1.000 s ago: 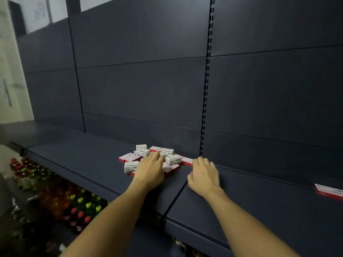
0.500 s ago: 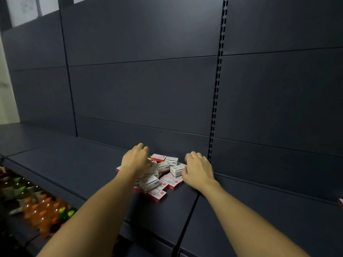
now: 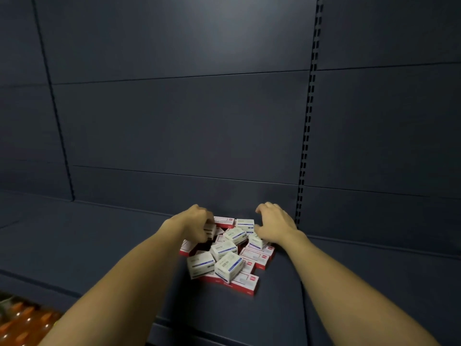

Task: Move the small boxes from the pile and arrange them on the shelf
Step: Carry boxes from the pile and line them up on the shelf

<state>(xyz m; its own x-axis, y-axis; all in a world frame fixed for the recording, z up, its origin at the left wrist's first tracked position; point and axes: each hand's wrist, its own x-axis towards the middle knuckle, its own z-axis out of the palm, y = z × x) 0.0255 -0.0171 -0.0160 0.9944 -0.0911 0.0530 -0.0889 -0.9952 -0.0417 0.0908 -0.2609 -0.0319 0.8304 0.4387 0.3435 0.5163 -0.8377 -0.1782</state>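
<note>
A pile of small boxes [image 3: 228, 255], some white with blue print and some flat red-and-white, lies on the dark blue shelf [image 3: 99, 245] near its back wall. My left hand [image 3: 197, 224] is on the pile's left rear side, fingers curled around a white box [image 3: 209, 229] there. My right hand [image 3: 273, 226] rests on the pile's right rear side, fingers bent and spread over the boxes, touching a white box [image 3: 257, 242] with its thumb. Both forearms reach in from the bottom of the view.
The shelf's back panel [image 3: 174, 121] rises right behind the pile. A slotted upright [image 3: 308, 121] runs down just right of my right hand. Orange bottles [image 3: 22, 320] stand on a lower level at the bottom left. The shelf's front edge [image 3: 174, 328] is close below.
Both hands have moved further back around the pile, and the left hand has curled onto a white box. The view has closed in on the pile.
</note>
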